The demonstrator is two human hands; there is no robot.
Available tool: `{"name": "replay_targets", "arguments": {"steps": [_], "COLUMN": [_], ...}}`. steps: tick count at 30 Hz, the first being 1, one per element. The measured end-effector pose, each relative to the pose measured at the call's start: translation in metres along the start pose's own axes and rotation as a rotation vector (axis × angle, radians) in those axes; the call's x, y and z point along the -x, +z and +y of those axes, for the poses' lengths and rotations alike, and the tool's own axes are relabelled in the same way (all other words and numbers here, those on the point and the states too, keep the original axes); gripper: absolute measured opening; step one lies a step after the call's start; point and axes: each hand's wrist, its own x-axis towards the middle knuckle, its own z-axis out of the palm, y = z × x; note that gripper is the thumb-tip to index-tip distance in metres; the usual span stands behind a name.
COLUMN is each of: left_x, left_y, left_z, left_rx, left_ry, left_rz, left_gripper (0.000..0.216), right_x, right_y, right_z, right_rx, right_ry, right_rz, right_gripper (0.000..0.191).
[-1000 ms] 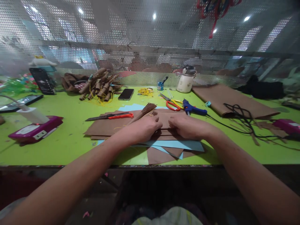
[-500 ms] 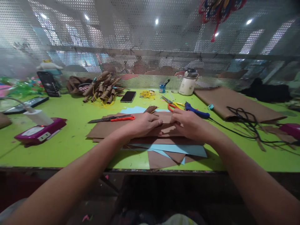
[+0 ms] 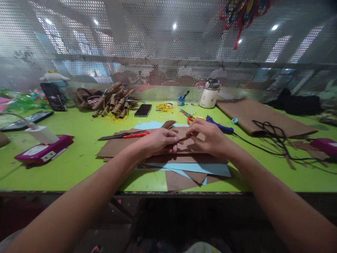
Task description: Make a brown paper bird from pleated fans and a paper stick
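Between my hands runs a thin brown paper strip (image 3: 182, 140), tilted up toward the right. My left hand (image 3: 160, 140) is closed on its left end. My right hand (image 3: 207, 137) pinches the other end between thumb and fingertips. Both are just above a stack of brown paper sheets (image 3: 118, 147), with light blue sheets (image 3: 213, 169) showing beneath. Behind my left hand lies a bundle of narrow brown strips (image 3: 167, 124). An orange-handled utility knife (image 3: 135, 134) rests on the stack's left part. Scissors (image 3: 186, 113) and a blue glue gun (image 3: 219, 126) lie beyond my right hand.
Rolled brown paper tubes with yellow string (image 3: 116, 103), a phone (image 3: 143, 110), a small blue jar (image 3: 181, 101) and a white flask (image 3: 209, 95) line the back. A purple power strip (image 3: 43, 151) is at left. Folded brown paper (image 3: 263, 116) and a black cord (image 3: 279, 140) lie right.
The strip, nearly level before, now slants upward to the right. My right hand has shifted slightly left and up. My left hand has turned a little.
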Motion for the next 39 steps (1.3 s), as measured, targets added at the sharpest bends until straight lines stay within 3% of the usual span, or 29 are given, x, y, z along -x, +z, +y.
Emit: {"name": "replay_targets", "arguments": {"steps": [3,8,13,19,30,36,39], "left_x": [-0.002,-0.006,-0.007,-0.003,0.000,0.001,0.001], "left_y": [0.002,0.005,0.003,-0.001,-0.003,-0.001,0.000], "left_z": [-0.001,-0.006,-0.008,-0.003,0.000,0.005,0.004], "left_rx": [-0.003,0.045,-0.055,-0.001,0.095,-0.140,-0.378], "left_ry": [0.026,0.063,0.131,0.049,0.007,0.049,0.165], "left_rz": [0.000,0.005,0.013,0.015,0.008,0.129,0.256], "left_gripper": [0.024,0.020,0.021,0.021,0.018,0.022,0.023], "right_x": [-0.001,-0.002,-0.002,-0.001,0.001,0.001,0.001], "right_y": [-0.002,0.001,0.004,0.004,0.002,-0.004,-0.007], "right_z": [-0.003,-0.009,-0.001,0.010,0.021,0.021,0.022], "right_rx": [-0.127,-0.259,-0.437,-0.709,-0.947,-0.954,-0.988], "right_ry": [0.090,0.286,0.359,0.476,0.559,0.551,0.570], "right_rz": [-0.008,-0.089,-0.033,-0.005,0.042,0.096,0.139], "right_gripper": [0.029,0.019,0.019,0.021,0.024,0.021,0.019]}}
